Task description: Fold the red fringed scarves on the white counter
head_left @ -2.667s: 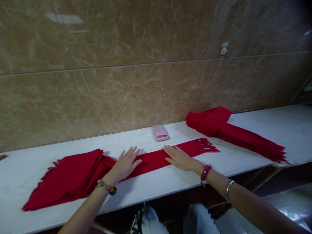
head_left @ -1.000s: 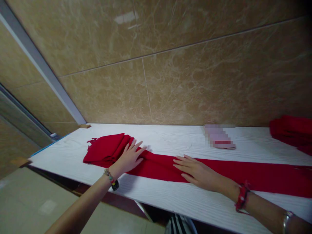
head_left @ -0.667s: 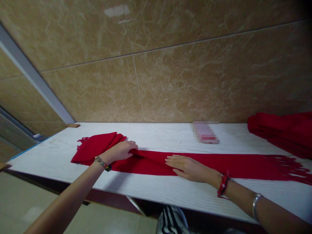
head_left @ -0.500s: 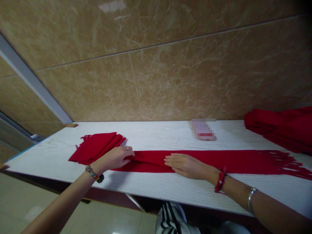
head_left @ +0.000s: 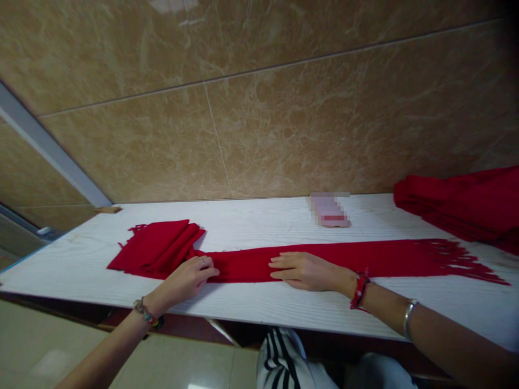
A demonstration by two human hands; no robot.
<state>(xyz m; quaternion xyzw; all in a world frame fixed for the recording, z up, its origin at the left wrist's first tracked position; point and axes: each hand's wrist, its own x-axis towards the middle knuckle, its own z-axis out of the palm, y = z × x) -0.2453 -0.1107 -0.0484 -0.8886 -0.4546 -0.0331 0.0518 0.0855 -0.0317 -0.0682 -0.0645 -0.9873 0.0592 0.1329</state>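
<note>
A long red scarf (head_left: 389, 258) lies flat across the white table, its fringe spread at the right end. At its left end sits a folded red bundle (head_left: 156, 246) with a little fringe on its far side. My left hand (head_left: 198, 274) rests on the scarf just right of the bundle, fingers bent and a ring on one of them; whether it pinches cloth is hard to see. Flat on the middle of the scarf lies my right hand (head_left: 306, 270), fingers stretched out to the left.
A pink phone-like item (head_left: 330, 210), partly pixelated, lies near the tiled wall. More folded red cloth (head_left: 466, 202) is piled at the back right. The white table (head_left: 243, 302) has its front edge close to my legs.
The raised fold between my hands has flattened out. My left hand has shifted slightly toward the near edge of the scarf. The whole view has shifted a little.
</note>
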